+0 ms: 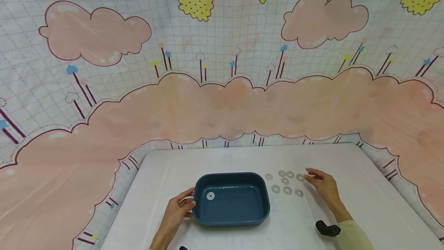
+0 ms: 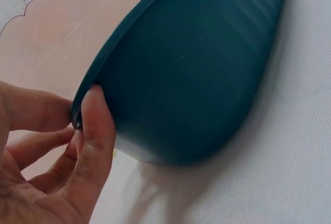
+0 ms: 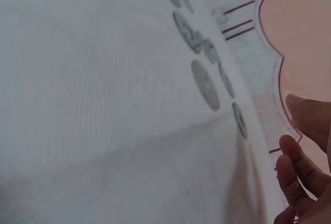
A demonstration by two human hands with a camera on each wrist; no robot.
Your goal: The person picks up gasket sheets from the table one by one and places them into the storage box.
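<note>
A dark blue rectangular tub with rounded corners stands on the white tabletop. My left hand grips its left end, thumb and fingers at the rim; the left wrist view shows the tub's wall close up. One pale flat washer lies inside, toward the left. To the tub's right, several similar washers are spread flat on the cloth. Fingers loosely bent, my right hand hovers beside the rightmost ones, its fingertips near a washer. Nothing shows between its fingers in the right wrist view.
White cloth covers the table, whose far edge runs behind the tub. A patterned curtain with clouds and stars hangs behind and around it. A black device sits at my right wrist, by the sleeve.
</note>
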